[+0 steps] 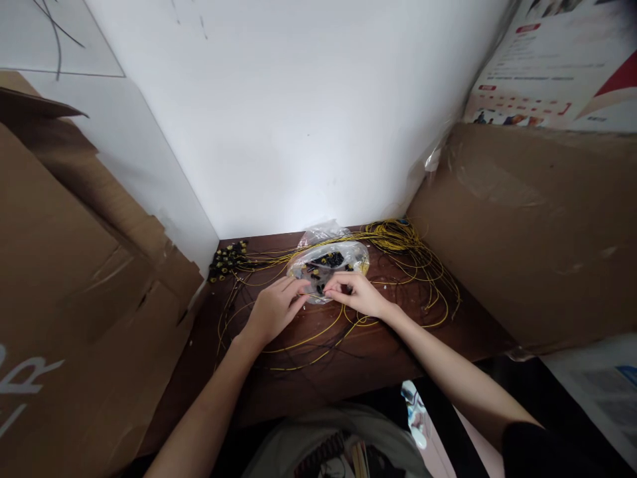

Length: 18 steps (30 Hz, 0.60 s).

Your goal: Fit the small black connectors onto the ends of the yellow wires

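Observation:
A clear plastic bag (328,255) with small black parts lies on the dark wooden table (318,378), near the white wall. My left hand (275,309) and my right hand (355,293) meet at the bag's front edge, fingertips pinched together close to each other. They seem to pinch a thin yellow wire or a small black part; it is too small to tell. Loose yellow wires (308,338) run under both hands. A thick coil of yellow wires (398,239) lies behind my right hand.
A cluster of black-and-yellow connectors (227,259) sits at the table's back left. Large cardboard sheets stand at the left (74,299) and right (537,232). A printed poster (557,66) hangs at the upper right. My lap shows below the table edge.

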Available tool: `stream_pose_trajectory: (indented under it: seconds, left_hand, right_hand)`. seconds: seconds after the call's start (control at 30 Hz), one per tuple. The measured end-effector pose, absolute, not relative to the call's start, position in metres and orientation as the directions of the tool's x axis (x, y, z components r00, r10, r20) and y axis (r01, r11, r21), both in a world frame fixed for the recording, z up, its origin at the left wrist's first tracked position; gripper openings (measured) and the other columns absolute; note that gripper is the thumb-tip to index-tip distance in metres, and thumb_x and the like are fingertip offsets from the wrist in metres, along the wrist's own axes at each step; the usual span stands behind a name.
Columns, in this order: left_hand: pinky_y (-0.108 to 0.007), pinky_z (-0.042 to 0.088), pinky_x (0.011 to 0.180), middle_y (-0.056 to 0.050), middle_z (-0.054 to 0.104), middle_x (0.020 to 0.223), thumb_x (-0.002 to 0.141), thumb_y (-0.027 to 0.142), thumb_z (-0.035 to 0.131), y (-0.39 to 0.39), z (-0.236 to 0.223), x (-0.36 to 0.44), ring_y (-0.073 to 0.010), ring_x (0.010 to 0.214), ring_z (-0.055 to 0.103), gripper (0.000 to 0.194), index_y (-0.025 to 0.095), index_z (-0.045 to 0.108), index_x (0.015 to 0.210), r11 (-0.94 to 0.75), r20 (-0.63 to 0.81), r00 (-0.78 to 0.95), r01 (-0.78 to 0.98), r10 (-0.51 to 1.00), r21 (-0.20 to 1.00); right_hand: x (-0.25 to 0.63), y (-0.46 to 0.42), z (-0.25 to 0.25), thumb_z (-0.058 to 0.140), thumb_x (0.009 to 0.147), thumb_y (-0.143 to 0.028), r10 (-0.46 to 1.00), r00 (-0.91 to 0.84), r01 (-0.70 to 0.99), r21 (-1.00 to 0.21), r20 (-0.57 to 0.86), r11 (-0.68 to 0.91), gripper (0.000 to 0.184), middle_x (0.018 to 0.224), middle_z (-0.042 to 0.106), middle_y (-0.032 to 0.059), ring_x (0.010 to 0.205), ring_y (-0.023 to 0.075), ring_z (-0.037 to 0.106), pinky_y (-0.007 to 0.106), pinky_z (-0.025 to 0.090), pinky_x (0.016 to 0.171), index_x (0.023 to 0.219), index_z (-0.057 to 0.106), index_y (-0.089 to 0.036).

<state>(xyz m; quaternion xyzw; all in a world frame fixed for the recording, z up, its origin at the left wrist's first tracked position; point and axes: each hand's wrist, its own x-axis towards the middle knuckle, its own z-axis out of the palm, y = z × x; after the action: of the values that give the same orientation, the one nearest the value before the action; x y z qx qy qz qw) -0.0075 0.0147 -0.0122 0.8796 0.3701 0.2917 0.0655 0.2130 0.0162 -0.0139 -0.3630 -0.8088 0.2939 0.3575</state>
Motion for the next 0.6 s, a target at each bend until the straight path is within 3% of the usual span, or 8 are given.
stream_pose_trajectory:
  seconds: [0.13, 0.27, 0.43, 0.6]
  left_hand:
    - [-0.028, 0.045, 0.073, -0.004, 0.061, 0.084, 0.083, 0.029, 0.054, 0.016, -0.010, -0.010, -0.0156, 0.078, 0.057, 0.023, 0.017, 0.056, 0.103, -0.653, 0.473, 0.464, 0.642, 0.749, 0.402]
    - [-0.029, 0.045, 0.077, -0.005, 0.062, 0.086, 0.086, 0.026, 0.049, 0.018, -0.010, -0.012, -0.0161, 0.082, 0.056, 0.018, 0.017, 0.058, 0.099, -0.661, 0.492, 0.459, 0.631, 0.740, 0.406]
    - [-0.030, 0.044, 0.077, -0.005, 0.062, 0.086, 0.087, 0.021, 0.045, 0.018, -0.011, -0.011, -0.0167, 0.082, 0.055, 0.023, 0.016, 0.057, 0.107, -0.674, 0.495, 0.475, 0.631, 0.727, 0.384]
    - [-0.030, 0.043, 0.073, -0.004, 0.060, 0.077, 0.084, 0.023, 0.051, 0.020, -0.011, -0.013, -0.0166, 0.076, 0.052, 0.019, 0.016, 0.061, 0.100, -0.630, 0.464, 0.445, 0.662, 0.766, 0.406]
  right_hand:
    - [0.214, 0.018, -0.013, 0.054, 0.082, -0.030, 0.829, -0.412, 0.377, -0.757, 0.378, 0.533, 0.019, 0.067, 0.055, 0.0012, 0.060, 0.0108, 0.050, 0.023, 0.041, 0.058, 0.081, 0.063, -0.013]
    - [0.215, 0.021, -0.019, 0.056, 0.081, -0.032, 0.878, -0.324, 0.353, -0.816, 0.353, 0.458, 0.019, 0.064, 0.055, 0.0004, 0.057, 0.0104, 0.051, 0.023, 0.043, 0.054, 0.080, 0.061, -0.014]
    - [0.216, 0.025, -0.026, 0.059, 0.077, -0.041, 0.956, -0.235, 0.106, -0.973, 0.176, 0.205, 0.028, 0.063, 0.056, -0.0009, 0.040, 0.0083, 0.052, 0.019, 0.039, 0.032, 0.086, 0.056, -0.015]
    - [0.215, 0.026, -0.020, 0.066, 0.071, -0.042, 0.965, -0.193, -0.081, -0.983, 0.175, 0.162, 0.031, 0.063, 0.061, 0.0010, 0.042, 0.0098, 0.056, 0.020, 0.046, 0.035, 0.079, 0.056, -0.013]
